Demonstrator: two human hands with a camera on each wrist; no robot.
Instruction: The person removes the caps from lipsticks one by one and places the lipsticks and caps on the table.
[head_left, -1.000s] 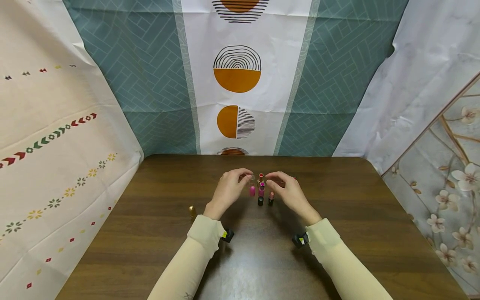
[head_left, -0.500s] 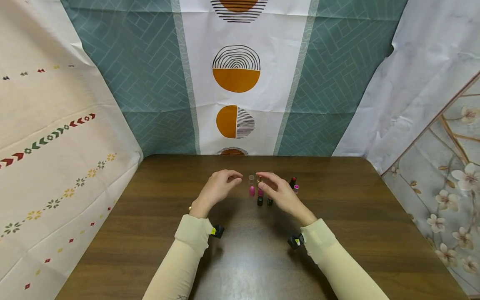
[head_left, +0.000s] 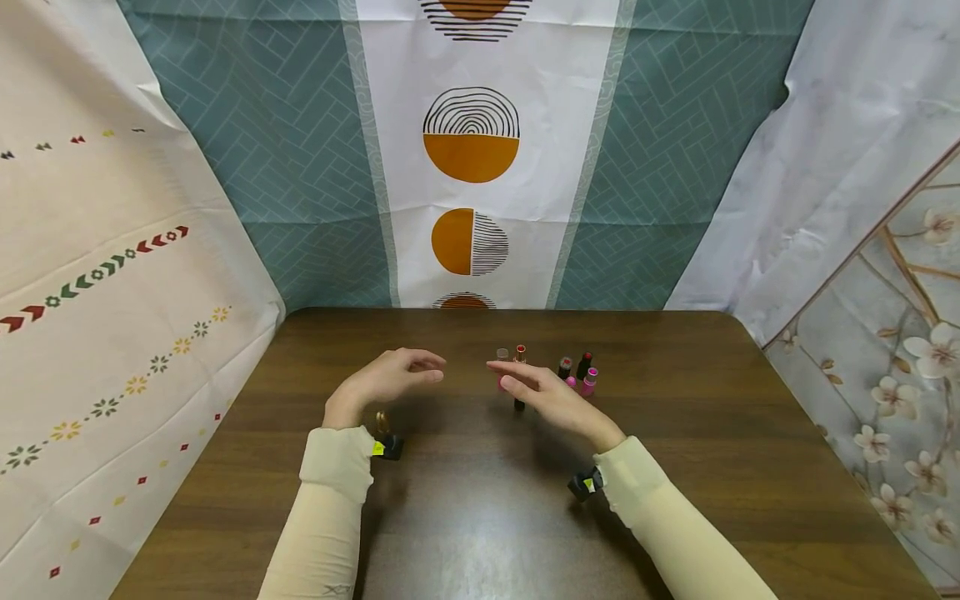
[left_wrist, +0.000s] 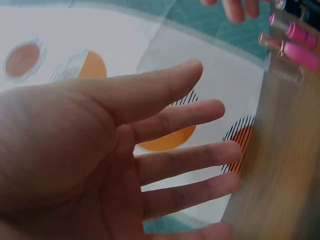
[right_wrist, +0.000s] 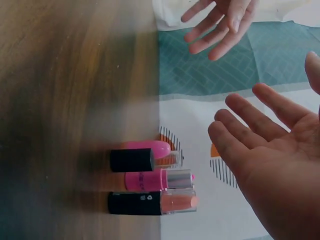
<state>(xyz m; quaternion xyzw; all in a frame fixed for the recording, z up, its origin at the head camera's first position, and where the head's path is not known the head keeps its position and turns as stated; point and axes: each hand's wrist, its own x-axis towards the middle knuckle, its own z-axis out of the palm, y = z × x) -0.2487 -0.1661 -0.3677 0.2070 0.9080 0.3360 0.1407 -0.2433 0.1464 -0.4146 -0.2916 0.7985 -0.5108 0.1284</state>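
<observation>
My left hand [head_left: 386,379] hovers over the table left of the lipsticks, fingers spread and nothing in it. The right hand [head_left: 551,398] is raised in front of the middle lipsticks, also holding nothing, and hides part of them. Behind its fingertips stand a clear-capped pink lipstick [head_left: 502,355] and a red-tipped lipstick [head_left: 521,352]. In the right wrist view, a black lipstick with a peach tip [right_wrist: 150,203], a pink tube with a silver collar [right_wrist: 157,179], a black cylinder [right_wrist: 131,160] and a rounded pink piece [right_wrist: 159,148] stand close together.
To the right stand a black lipstick [head_left: 584,366], a dark red-topped one [head_left: 565,367] and a pink one [head_left: 589,382]. A gold lipstick [head_left: 382,422] stands beside my left wrist. Patterned cloths hang behind the brown wooden table [head_left: 480,517] and along its sides.
My left hand has drawn away to the left from the lipsticks, its fingers loosening. The right hand has shifted slightly left and nearer, uncovering the lipsticks on the right.
</observation>
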